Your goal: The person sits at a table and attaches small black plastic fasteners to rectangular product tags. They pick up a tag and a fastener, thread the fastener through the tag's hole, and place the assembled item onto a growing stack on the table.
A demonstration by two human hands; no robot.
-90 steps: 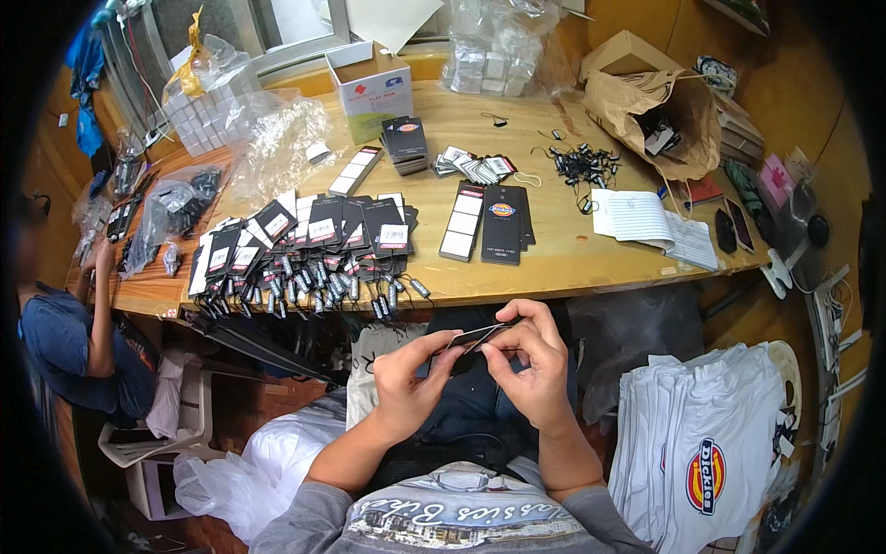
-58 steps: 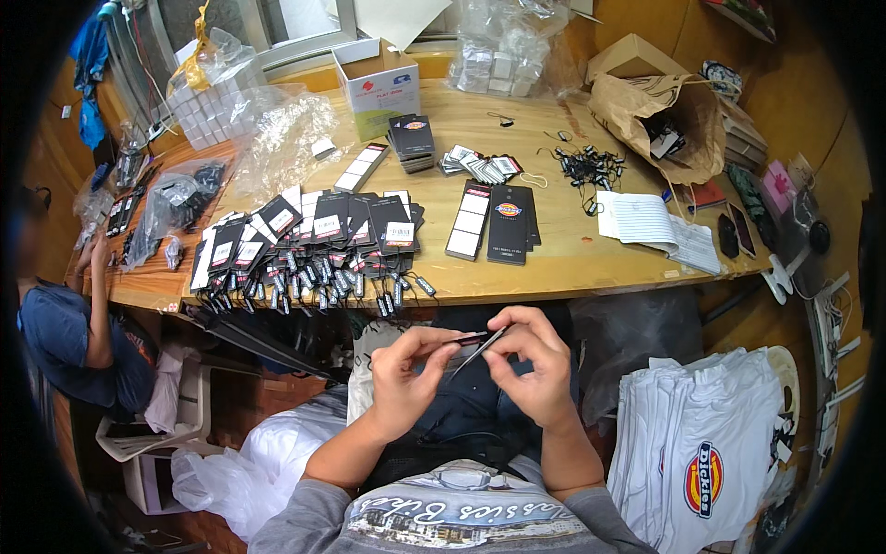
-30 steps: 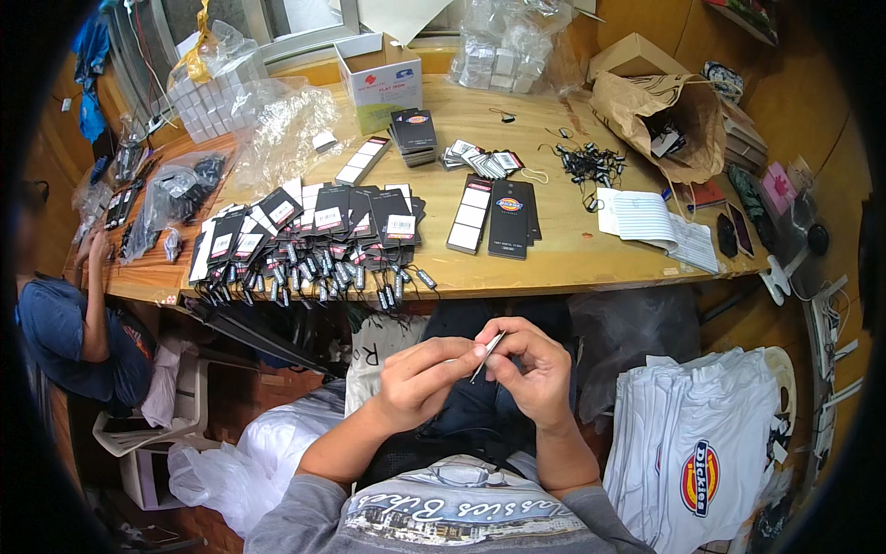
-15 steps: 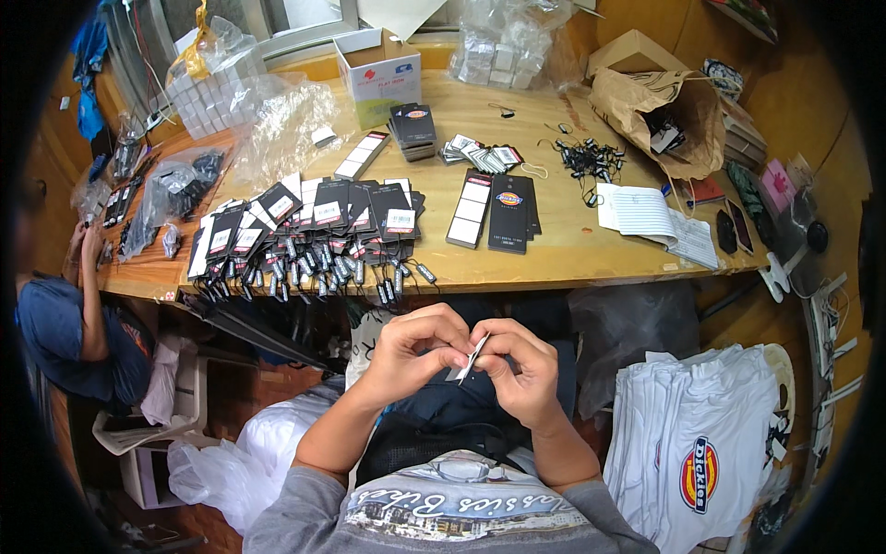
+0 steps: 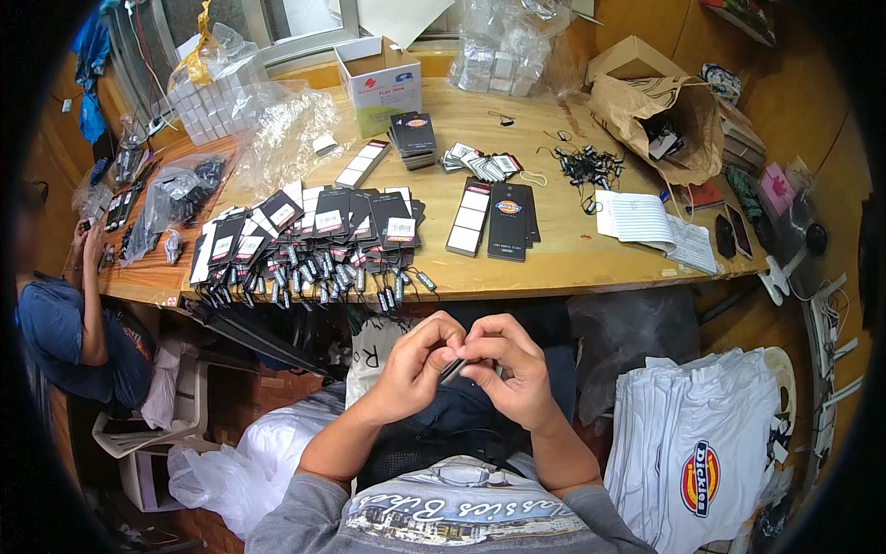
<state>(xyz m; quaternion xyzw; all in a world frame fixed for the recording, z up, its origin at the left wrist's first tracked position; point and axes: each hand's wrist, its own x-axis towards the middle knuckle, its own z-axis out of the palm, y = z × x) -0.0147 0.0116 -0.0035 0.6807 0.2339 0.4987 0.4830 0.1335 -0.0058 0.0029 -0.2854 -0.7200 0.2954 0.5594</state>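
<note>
Above my lap, just off the table's front edge, my left hand [image 5: 413, 367] and my right hand [image 5: 510, 369] meet fingertip to fingertip. Both pinch a small hang tag [image 5: 451, 372], seen nearly edge-on as a thin dark strip; the fingers hide most of it. Beyond my left hand, a spread of black hang tags [image 5: 329, 210] with white labels overlaps on the table, their black strings and small seals [image 5: 314, 275] bunched along the edge. Straight ahead are a strip of white stickers [image 5: 469, 220] and a few larger black tags [image 5: 508, 220].
A white carton [image 5: 381, 92] stands behind a stack of black tags [image 5: 413, 138]. To the right are black string seals [image 5: 591, 166], a paper bag [image 5: 660, 115] and a notebook [image 5: 660, 226]. White shirts [image 5: 697, 434] are piled at my right. A co-worker [image 5: 78, 323] sits at far left.
The hang tag has turned between my fingers, from a pale upright edge to a low dark strip. My hands have shifted slightly and sit closer together.
</note>
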